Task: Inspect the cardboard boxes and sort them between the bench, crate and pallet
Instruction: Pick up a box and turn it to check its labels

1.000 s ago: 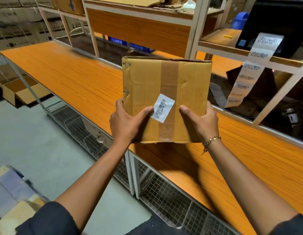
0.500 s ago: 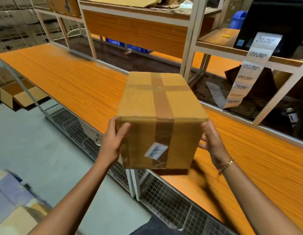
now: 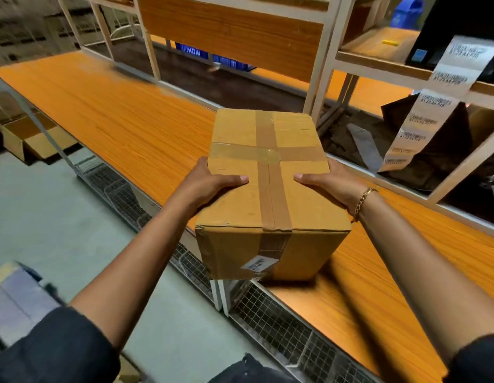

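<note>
Tipping nearer now, the cardboard box [image 3: 270, 189] is looking stiff and light; left hand [image 3: 210, 186] and right hand [image 3: 331, 183] are squeezing its sides.

Single head view looks down, close over the bench [image 3: 124, 117]; faces forward.

The left hand [image 3: 210, 183] and right hand [image 3: 333, 186] are hiding most of their fingers down the sides of the cardboard box [image 3: 270, 194]; only the thumbs are showing on top. The print on the white label [image 3: 259, 264] on the box's near face is coming out too small and smeared to read. At the right of the frame the hanging label strip [image 3: 431, 106] is blurring, unreadable. The black machine [image 3: 461, 20] at upper right is running off the edge, and so is the smeared stack [image 3: 16, 302] at lower left.
</note>
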Demonstrator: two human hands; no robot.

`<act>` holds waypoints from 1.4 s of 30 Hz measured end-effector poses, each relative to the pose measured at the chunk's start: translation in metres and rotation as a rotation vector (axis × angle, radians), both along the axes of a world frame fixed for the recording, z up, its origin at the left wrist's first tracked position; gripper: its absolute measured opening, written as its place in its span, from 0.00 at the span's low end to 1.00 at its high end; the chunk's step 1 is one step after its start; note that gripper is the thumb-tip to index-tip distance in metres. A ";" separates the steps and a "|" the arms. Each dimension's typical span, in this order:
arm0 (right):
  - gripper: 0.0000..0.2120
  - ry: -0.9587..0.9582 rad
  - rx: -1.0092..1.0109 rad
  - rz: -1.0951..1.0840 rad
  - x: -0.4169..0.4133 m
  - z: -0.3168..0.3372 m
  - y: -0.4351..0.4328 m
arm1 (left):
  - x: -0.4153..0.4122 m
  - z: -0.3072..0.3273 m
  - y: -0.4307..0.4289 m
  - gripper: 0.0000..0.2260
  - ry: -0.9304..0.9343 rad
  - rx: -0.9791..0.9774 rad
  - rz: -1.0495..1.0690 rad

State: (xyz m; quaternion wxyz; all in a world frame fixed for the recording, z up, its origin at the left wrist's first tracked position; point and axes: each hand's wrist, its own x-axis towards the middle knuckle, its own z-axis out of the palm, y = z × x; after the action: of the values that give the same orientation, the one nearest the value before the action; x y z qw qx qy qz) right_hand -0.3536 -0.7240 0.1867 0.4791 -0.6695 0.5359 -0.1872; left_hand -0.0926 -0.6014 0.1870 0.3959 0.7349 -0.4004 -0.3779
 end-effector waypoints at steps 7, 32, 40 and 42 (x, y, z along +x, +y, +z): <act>0.37 0.071 0.056 0.032 0.001 0.007 -0.024 | 0.008 0.008 -0.012 0.51 -0.210 0.170 -0.019; 0.40 -0.353 -0.187 -0.233 0.032 0.077 -0.064 | 0.021 0.072 -0.082 0.41 -0.036 -0.384 0.025; 0.34 -0.457 -0.137 -0.165 -0.005 0.055 0.000 | -0.007 0.039 -0.026 0.30 0.056 -0.492 0.073; 0.32 -0.432 -0.177 -0.207 -0.002 0.038 0.003 | -0.010 0.012 -0.025 0.47 -0.093 -0.467 0.131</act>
State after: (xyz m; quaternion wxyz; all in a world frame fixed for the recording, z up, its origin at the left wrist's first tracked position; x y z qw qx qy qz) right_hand -0.3557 -0.7210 0.2245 0.5002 -0.5947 0.4683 -0.4204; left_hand -0.1028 -0.6264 0.1993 0.5599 0.6644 -0.4462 -0.2143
